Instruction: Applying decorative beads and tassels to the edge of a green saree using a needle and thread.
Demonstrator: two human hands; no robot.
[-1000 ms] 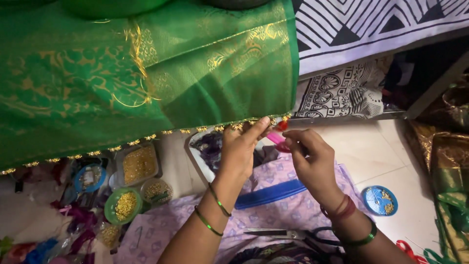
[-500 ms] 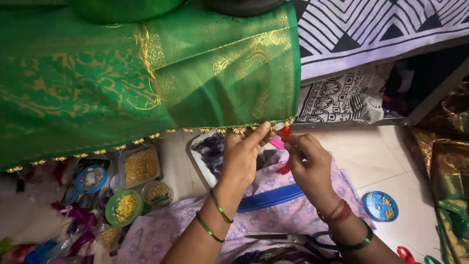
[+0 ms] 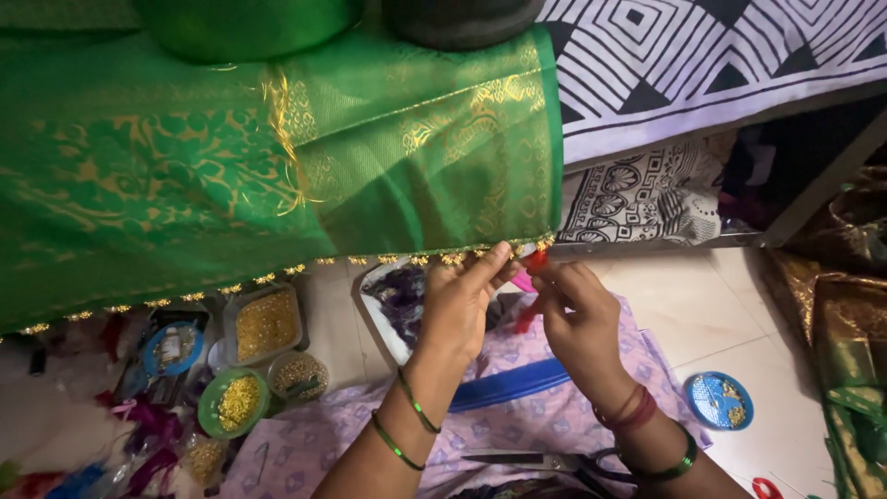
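1. Fabric [image 3: 277, 185], green with gold patterning, hangs across the upper view; its lower hem carries a row of small gold beads [image 3: 407, 261].
2. Patterned black-and-white cloth [image 3: 721, 65] lies to the right of it.
3. The left hand [image 3: 459, 305] pinches the beaded hem near the fabric's right corner, grip closed on the edge.
4. The right hand [image 3: 580, 319], just beside it, holds a red thread [image 3: 530, 286] in a narrow pinch.
5. Scissors [image 3: 536, 459] lie on the lap below.
6. Bead containers [image 3: 266, 323] sit on the floor at left.
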